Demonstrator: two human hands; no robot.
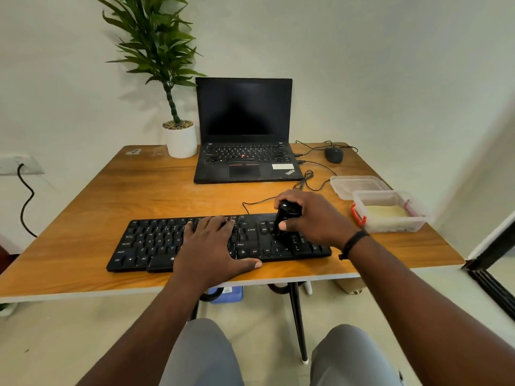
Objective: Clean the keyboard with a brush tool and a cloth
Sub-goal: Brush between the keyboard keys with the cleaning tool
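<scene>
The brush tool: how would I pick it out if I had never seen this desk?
Start at the long black keyboard near the front edge of the wooden table. Over its right end, the right hand grips a small black brush tool, standing upright on the keys. It is the only thing held; the left hand lies flat.

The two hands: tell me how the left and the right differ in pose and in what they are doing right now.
The left hand lies flat with straight fingers on the middle of the keyboard, holding nothing; the right hand is curled round a black brush tool. The left presses on the letter keys, while the right holds the tool upright, tip down on the keys at the keyboard's right end. Only the right wrist wears a dark band. Both are over the same keyboard.
</scene>
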